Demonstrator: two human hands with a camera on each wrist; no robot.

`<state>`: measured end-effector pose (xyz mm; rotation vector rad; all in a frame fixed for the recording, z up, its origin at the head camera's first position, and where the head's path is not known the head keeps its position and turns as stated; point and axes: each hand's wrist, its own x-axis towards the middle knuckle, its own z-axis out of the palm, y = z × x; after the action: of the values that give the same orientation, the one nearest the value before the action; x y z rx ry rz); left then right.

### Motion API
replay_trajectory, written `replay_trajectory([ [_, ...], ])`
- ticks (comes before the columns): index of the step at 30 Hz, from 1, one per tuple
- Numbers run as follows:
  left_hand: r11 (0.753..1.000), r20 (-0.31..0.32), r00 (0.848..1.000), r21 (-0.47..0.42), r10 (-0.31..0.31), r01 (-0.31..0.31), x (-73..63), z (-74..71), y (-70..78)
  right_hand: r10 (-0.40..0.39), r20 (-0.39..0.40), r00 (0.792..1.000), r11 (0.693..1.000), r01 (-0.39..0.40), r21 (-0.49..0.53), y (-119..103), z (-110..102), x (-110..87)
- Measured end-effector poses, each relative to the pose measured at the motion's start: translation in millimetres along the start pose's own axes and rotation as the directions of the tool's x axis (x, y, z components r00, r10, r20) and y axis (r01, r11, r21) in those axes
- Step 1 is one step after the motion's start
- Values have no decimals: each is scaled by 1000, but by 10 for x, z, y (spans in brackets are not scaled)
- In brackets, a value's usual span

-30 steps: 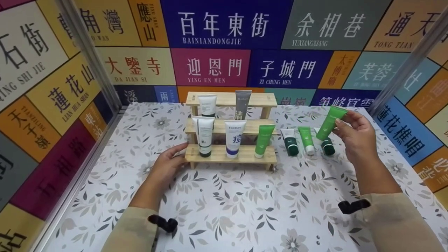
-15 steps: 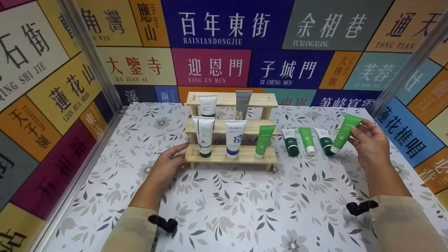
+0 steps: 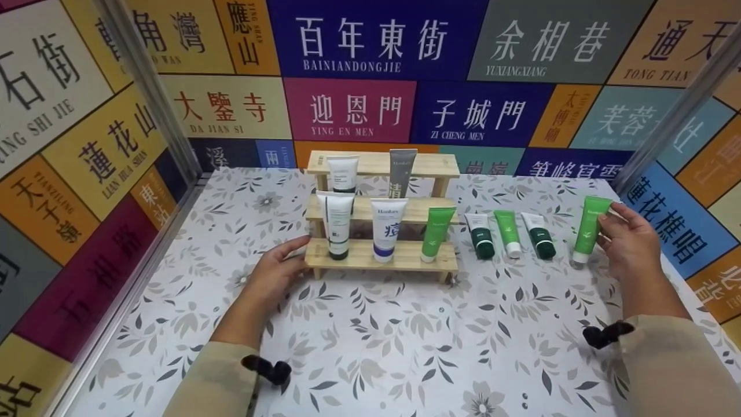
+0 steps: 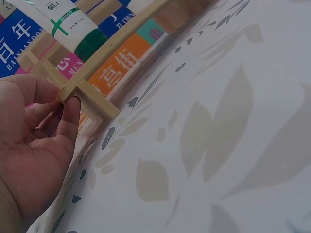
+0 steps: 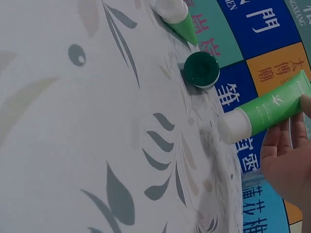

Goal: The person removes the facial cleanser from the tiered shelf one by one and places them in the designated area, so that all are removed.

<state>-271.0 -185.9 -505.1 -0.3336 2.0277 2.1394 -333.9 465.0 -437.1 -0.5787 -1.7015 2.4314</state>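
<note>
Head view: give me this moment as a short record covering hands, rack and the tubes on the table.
Left hand: holds the left end of the wooden rack
Right hand: holds a green tube, cap down
Front step: white tube, blue-banded tube, another green tube
Behind those: second white tube, grey tube
Table, right of rack: three tubes lying side by side
</note>
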Motion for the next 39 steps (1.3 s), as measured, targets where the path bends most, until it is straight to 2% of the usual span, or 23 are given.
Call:
replay_trajectory([
  [5, 1000, 2, 1000, -5, 6, -6, -7, -11, 7, 64, -47, 997, 988, -70, -135, -4, -5, 155],
  [11, 999, 17, 999, -31, 28, -27, -13, -10, -2, 89, -81, 993, 963, -106, -246, 71, 50, 354],
  [18, 998, 6, 999, -50, 39, -39, -7, 14, -6, 78, -198, 977, 900, -155, -407, 148, 151, 566],
  [26, 996, 20, 998, -66, 61, -60, -7, 32, -8, 56, -305, 951, 871, -196, -451, 282, 210, 696],
  [31, 997, 15, 999, -62, 42, -41, -10, 20, -7, 77, -362, 929, 842, -255, -475, 307, 218, 732],
  [39, 998, 7, 999, -44, 35, -35, -6, 2, -1, 53, -369, 928, 781, -269, -564, 334, 252, 733],
])
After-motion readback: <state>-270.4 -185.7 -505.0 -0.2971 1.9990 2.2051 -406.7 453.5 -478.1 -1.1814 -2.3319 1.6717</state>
